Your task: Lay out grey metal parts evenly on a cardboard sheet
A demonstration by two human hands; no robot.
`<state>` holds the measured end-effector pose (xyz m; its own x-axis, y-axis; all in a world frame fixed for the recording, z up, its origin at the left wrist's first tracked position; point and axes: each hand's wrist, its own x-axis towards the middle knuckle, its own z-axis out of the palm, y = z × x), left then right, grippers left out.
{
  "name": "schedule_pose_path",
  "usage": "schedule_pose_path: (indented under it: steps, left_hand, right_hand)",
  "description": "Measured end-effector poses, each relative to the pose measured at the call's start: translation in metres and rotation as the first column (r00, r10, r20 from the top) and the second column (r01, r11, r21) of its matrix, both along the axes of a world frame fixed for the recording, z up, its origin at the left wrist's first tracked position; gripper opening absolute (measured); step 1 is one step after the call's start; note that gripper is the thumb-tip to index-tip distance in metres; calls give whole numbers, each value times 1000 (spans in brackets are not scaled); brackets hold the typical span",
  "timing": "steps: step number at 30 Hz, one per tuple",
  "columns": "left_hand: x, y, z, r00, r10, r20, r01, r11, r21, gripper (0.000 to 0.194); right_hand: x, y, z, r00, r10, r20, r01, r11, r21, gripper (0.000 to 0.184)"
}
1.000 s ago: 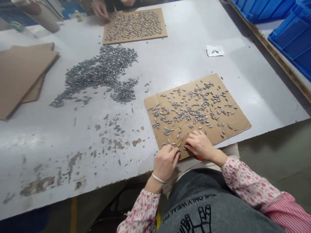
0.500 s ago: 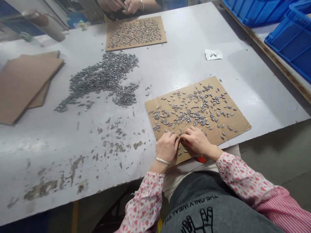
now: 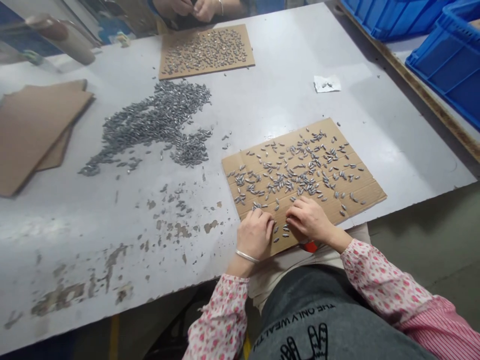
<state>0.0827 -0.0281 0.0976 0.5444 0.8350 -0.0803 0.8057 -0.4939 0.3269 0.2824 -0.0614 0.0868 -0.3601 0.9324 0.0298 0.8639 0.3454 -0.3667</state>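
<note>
Small grey, spindle-shaped metal pieces [image 3: 300,176] lie scattered over a cardboard sheet [image 3: 360,180] at the table's near edge. Over the sheet's lower left corner rests my left hand [image 3: 255,231], its fingers curled together; whatever may be between the fingertips is hidden. My right hand [image 3: 308,216] is just to its right, low over the cardboard, with fingers bent and pressed together. I cannot make out anything in it. A few metal pieces [image 3: 276,234] lie in the gap between the two hands.
A large heap of the same pieces [image 3: 157,117] lies left of centre. Across the table, a co-worker's hands [image 3: 195,7] are behind another covered cardboard sheet [image 3: 162,70]. Spare cardboard [image 3: 33,130] lies at left, a white scrap [image 3: 318,85] and blue crates [image 3: 446,65] at right.
My hands, which met at the fingertips, have drawn apart: the right has shifted right, the left slightly left. The whole view has also slid a little.
</note>
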Motion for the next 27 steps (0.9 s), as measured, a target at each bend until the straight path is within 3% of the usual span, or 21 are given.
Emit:
schedule_pose_path:
  steps: [4,10,14,20,23,27]
  left_hand:
    - [-3,6,-4,998,27,54,-27,1000,-12,17]
    - [-11,16,-5,988,139,66,-140,990,12,13]
    - [-9,20,-2,989,136,57,-139,989,45,14]
    - [0,27,-9,996,90,27,-92,990,107,19]
    - [0,30,-13,998,58,8,-59,990,131,22]
    - [-7,21,-8,998,31,57,-38,990,133,23]
  right_hand:
    - [-6,14,-4,997,-78,-22,79,996,31,19]
    - [-23,31,5,995,16,98,-22,998,64,16]
    - [-17,20,7,996,16,86,-22,997,73,15]
    - [-10,6,-5,994,104,38,-106,993,47,14]
    - [-8,6,2,992,125,-8,-124,992,32,15]
    - [10,3,16,986,0,-165,13,997,79,18]
